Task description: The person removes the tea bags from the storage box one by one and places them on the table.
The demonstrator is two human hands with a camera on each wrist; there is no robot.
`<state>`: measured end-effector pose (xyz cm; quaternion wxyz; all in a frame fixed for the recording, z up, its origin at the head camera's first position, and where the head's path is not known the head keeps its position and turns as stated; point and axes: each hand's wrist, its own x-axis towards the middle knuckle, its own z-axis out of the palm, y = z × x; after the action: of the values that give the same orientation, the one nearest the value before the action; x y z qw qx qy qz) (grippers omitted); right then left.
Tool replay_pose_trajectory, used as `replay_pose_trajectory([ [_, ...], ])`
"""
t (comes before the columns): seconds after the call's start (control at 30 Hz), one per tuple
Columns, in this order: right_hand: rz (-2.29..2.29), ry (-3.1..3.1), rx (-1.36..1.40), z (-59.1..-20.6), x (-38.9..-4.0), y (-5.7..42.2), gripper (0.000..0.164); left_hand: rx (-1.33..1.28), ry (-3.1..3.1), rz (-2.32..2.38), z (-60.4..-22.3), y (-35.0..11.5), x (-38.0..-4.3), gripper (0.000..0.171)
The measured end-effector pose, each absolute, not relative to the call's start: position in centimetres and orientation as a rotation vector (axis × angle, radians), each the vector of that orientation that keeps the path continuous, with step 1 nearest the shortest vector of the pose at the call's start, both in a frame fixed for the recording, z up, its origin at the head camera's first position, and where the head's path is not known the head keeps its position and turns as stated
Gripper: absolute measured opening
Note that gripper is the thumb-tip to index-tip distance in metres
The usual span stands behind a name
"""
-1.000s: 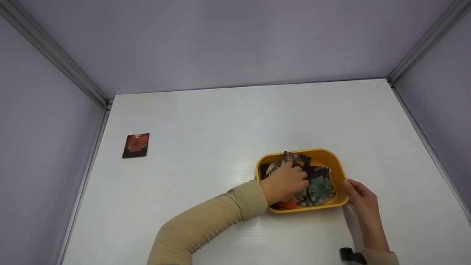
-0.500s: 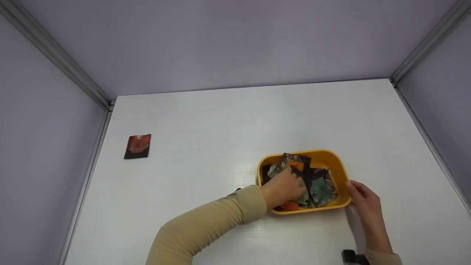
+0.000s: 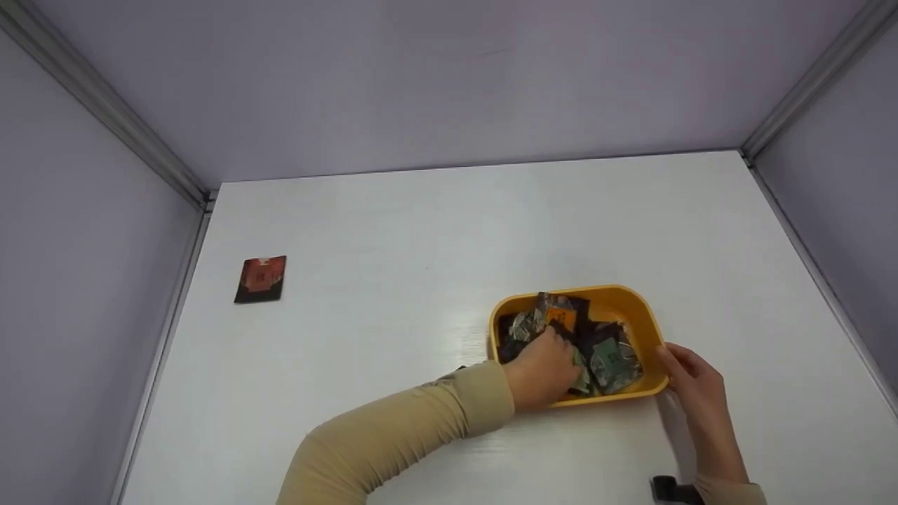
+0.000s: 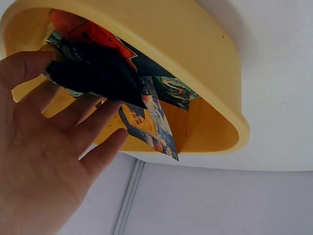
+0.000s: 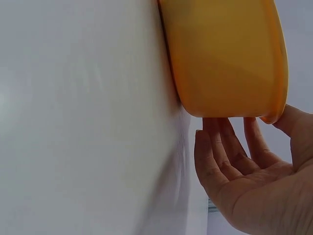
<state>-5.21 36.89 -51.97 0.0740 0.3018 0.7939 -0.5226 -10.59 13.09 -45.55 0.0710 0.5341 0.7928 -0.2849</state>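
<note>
A yellow plastic bin (image 3: 617,299) holds several small printed packets in dark, green, orange and red. My left hand (image 3: 544,372) reaches over the bin's left side among them. In the left wrist view, my thumb and fingers pinch a dark flat packet (image 4: 100,73). Beside it lie a red packet (image 4: 80,30) and an orange-labelled packet (image 4: 142,122). A green packet (image 3: 612,361) rests to the right inside the bin. My right hand (image 3: 698,389) grips the bin's right rim, thumb at the rim and fingertips against the outer wall (image 5: 225,73).
A flat red and black packet (image 3: 260,279) lies alone on the white table (image 3: 379,231) at the left. A black object (image 3: 666,487) shows by the right sleeve. Pale panels (image 3: 449,84) with metal corner posts surround the table.
My left hand has shifted slightly toward the near side of the bin, uncovering the orange-labelled packet and covering the red one in the head view. The right hand keeps its grip.
</note>
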Motion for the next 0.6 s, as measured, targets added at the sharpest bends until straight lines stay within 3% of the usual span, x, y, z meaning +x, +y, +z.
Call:
replay_pose_trajectory([
  [0.23, -1.542, 2.398, 0.911, -52.0, -5.1, 37.0, 0.078, 1.640, 2.425, -0.799, -44.7, 12.9, -10.2, 0.032],
  [0.6, -1.585, 2.452, 0.910, -52.2, -5.2, 36.7, 0.073, 1.908, 2.594, -0.813, -44.8, 11.3, -11.6, 0.018],
])
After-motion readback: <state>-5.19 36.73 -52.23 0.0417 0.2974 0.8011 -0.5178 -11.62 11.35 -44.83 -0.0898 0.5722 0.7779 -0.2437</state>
